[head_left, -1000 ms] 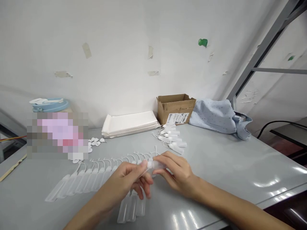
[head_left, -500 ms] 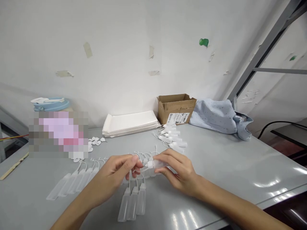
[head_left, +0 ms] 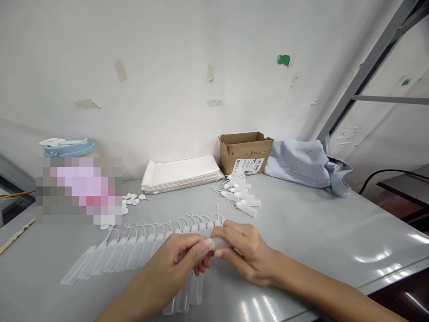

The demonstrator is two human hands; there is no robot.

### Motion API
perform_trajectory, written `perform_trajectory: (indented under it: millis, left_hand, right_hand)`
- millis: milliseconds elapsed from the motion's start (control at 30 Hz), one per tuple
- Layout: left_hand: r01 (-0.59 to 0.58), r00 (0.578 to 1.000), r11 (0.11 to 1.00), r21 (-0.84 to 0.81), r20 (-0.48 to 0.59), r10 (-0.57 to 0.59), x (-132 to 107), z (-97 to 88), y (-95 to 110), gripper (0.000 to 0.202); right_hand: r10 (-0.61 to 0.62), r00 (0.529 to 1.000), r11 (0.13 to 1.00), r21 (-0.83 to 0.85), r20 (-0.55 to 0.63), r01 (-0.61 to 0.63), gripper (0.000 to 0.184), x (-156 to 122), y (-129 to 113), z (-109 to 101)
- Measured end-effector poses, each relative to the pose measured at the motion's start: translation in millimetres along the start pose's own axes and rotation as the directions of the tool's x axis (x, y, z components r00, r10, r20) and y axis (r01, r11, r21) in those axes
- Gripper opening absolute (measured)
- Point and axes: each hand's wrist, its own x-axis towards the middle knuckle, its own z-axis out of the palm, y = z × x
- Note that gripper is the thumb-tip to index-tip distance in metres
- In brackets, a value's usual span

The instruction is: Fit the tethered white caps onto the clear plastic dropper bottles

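Observation:
Between my two hands is a small translucent plastic squeeze bottle (head_left: 220,243), lying on its side in the air over the table. My right hand (head_left: 250,252) pinches its body between thumb and fingers. At the cap end, my left hand (head_left: 182,259) is closed, its thumb and fingers covering the tip. Behind the hands, a row of similar bottles (head_left: 129,252) with white tethered caps runs across the table, partly hidden by my left hand. Closer to me, several more bottles (head_left: 183,299) lie side by side, their tops hidden under that hand.
Loose bottles (head_left: 247,208) lie in front of an open cardboard box (head_left: 246,156). Left of it is a stack of white padded envelopes (head_left: 181,173), with small white pieces (head_left: 133,199) farther left. A blue patterned cloth (head_left: 298,163) rests at the right. A blurred-out patch covers the left.
My left hand has moved right and closed over the bottle's cap end, where a thin tip showed before. The bottle is slightly lower; my right hand keeps its hold.

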Motion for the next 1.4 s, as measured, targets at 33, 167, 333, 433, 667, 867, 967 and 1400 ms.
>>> perform_trajectory:
  millis: [33,167,333,433,667,867,967,1400]
  left_hand:
    - [-0.027,0.999,0.996,0.089,-0.032,0.030,-1,1.5,-1,0.040]
    - [-0.235,0.947,0.887,0.397,-0.111,0.301,-1,8.0,-10,0.033]
    - [-0.331,0.880,0.792,0.512,-0.135,0.455,-1,5.1,-13,0.024]
    - [-0.194,0.820,0.837,0.512,-0.384,0.425,-3,-2.2,-7,0.020]
    - [0.087,0.549,0.951,0.298,-0.810,0.204,-6,-11.0,7,0.031]
    - [0.130,0.561,0.962,0.242,-0.818,0.130,-4,-14.0,5,0.036]
    - [0.152,0.562,0.960,0.235,-0.820,0.112,-4,-15.1,5,0.037]
    - [0.101,0.808,0.852,0.513,-0.542,0.230,9,-22.4,-22,0.028]
  right_hand:
    - [0.036,0.999,0.997,0.061,0.005,-0.036,0.028,0,-1,0]
    - [0.272,0.958,0.894,0.345,0.093,-0.287,0.029,6,-3,-5]
    - [0.399,0.860,0.651,0.562,0.318,-0.510,0.028,10,2,-11]
    - [0.391,0.867,0.854,0.474,-0.310,-0.216,0.018,10,6,-22]
    - [-0.160,0.408,0.972,-0.216,-0.899,-0.094,0.019,14,39,-60]
    - [0.086,0.847,0.898,-0.327,-0.524,-0.294,0.024,9,75,-46]
    - [0.136,0.875,0.881,-0.348,-0.465,-0.322,0.021,9,69,-38]
    - [0.136,0.990,0.952,-0.280,0.035,-0.121,0.018,6,35,-14]
